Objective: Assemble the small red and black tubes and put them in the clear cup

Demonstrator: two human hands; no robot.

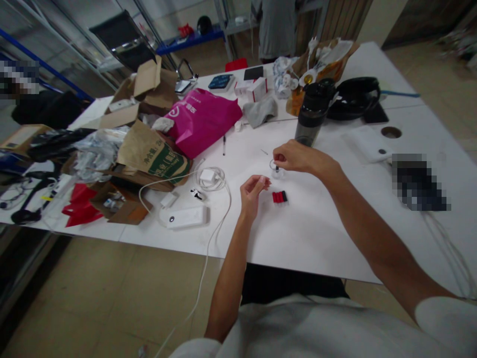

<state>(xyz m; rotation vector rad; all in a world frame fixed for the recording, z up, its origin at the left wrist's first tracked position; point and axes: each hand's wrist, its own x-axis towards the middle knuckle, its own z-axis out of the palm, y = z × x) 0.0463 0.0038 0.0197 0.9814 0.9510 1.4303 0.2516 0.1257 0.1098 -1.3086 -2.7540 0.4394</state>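
My right hand [294, 156] is pinched over a small clear round container [277, 171] standing on the white table [309, 233]. My left hand [252, 191] hovers just left of it, its fingers curled together on something small that I cannot make out. A little red and black block [279, 197] lies on the table between the two hands. A dark drinking bottle [313, 113] stands just behind my right hand.
A white charger with its cable [208, 176] and a white power bank [185, 217] lie to the left. Further left are a pink bag [201, 119], brown paper bags and open cardboard boxes. Black headphones [356, 97] sit at the back right. A person stands beyond the table.
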